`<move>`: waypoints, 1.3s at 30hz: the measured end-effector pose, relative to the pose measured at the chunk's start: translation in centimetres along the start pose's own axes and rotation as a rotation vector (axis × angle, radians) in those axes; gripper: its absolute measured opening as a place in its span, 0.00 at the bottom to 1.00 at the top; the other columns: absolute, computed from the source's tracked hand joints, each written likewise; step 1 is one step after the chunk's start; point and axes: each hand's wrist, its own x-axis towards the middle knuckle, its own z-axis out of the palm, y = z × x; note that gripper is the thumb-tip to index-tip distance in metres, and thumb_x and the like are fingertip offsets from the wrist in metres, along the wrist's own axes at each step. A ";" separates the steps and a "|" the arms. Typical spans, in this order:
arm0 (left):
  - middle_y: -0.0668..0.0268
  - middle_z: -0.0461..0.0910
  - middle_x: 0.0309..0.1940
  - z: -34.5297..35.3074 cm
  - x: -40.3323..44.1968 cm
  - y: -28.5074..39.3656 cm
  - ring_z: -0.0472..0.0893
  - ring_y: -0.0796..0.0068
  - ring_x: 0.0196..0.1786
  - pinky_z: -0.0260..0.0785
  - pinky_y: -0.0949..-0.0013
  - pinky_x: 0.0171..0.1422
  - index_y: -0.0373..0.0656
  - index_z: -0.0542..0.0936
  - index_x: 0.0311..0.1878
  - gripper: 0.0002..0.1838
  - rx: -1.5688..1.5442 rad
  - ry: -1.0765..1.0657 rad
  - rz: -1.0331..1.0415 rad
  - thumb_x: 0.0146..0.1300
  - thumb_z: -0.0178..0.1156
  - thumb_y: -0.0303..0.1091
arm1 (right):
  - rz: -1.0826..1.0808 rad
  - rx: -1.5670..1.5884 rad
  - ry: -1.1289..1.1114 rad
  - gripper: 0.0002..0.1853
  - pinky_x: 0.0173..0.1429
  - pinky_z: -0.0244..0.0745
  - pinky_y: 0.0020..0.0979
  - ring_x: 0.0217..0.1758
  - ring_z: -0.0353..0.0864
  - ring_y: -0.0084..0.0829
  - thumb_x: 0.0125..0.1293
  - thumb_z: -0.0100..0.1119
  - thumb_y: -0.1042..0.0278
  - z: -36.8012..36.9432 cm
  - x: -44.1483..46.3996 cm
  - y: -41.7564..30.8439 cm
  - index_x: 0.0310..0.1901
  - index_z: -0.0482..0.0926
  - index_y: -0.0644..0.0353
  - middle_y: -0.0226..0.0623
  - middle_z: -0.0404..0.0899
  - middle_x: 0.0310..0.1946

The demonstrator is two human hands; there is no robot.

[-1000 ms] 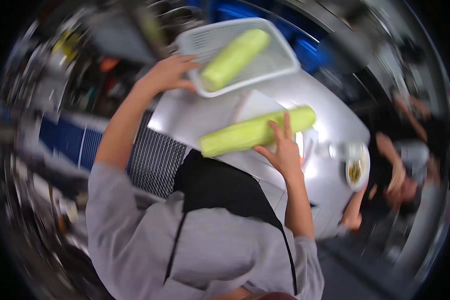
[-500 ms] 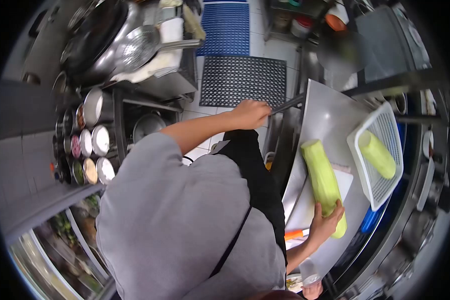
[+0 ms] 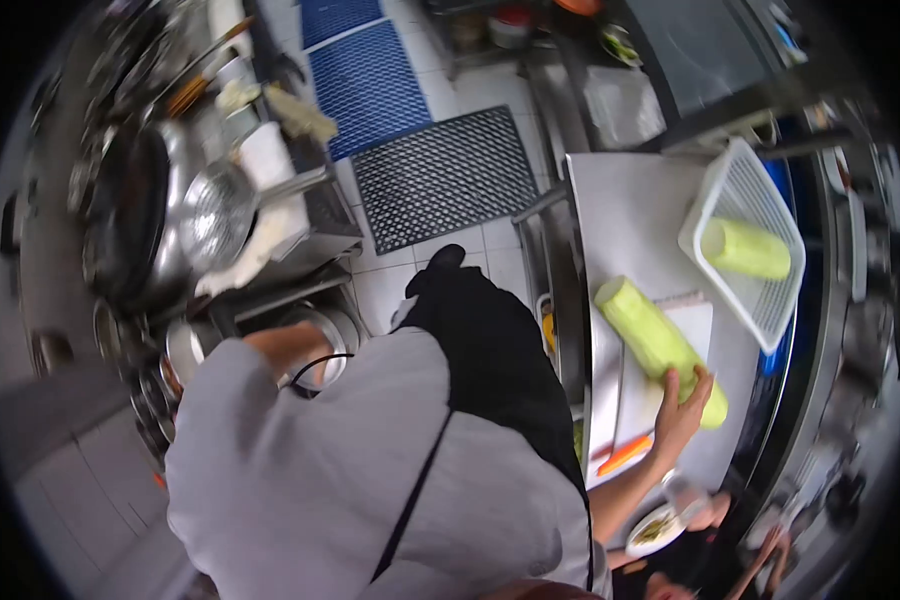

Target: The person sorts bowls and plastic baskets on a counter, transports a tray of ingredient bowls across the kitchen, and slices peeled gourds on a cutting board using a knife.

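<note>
My right hand is closed around the near end of a long peeled pale-green gourd. The gourd lies slantwise over a white cutting board on the steel counter. An orange handle lies beside my right wrist; I cannot tell what tool it belongs to. Farther right, a white plastic basket holds a shorter peeled gourd piece. My left hand hangs low on the left, over or beside a round metal pot. Its fingers are mostly hidden and blurred.
A wok and a perforated strainer stand at the left. Black and blue mats cover the tiled floor ahead. At the lower right, another person is near a plate of food.
My left hand has left the dark bar by the counter and swung down to the left. The view has turned. My right hand stays on the gourd, which now lies more slanted in view.
</note>
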 end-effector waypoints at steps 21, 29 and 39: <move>0.52 0.86 0.45 9.9 -8.6 -6.4 0.86 0.50 0.50 0.79 0.51 0.54 0.44 0.88 0.46 0.18 -0.040 0.225 -0.154 0.52 0.69 0.41 | 0.272 0.131 0.016 0.38 0.62 0.81 0.41 0.67 0.81 0.50 0.63 0.73 0.42 -0.1 -0.4 -2.5 0.72 0.74 0.48 0.55 0.60 0.80; 0.52 0.86 0.41 9.2 -9.6 -6.7 0.86 0.49 0.47 0.79 0.51 0.52 0.44 0.88 0.43 0.15 -0.082 0.320 -0.215 0.53 0.68 0.40 | 0.313 0.146 0.005 0.40 0.70 0.74 0.46 0.70 0.77 0.56 0.60 0.72 0.38 -0.2 -0.3 -2.4 0.70 0.76 0.51 0.54 0.60 0.80; 0.50 0.86 0.37 8.4 -11.4 -7.9 0.87 0.48 0.43 0.79 0.51 0.50 0.43 0.88 0.39 0.13 -0.079 0.383 -0.237 0.54 0.66 0.39 | 0.310 0.146 0.019 0.41 0.72 0.74 0.47 0.68 0.79 0.58 0.58 0.74 0.38 -0.2 -0.3 -2.3 0.70 0.77 0.50 0.57 0.60 0.79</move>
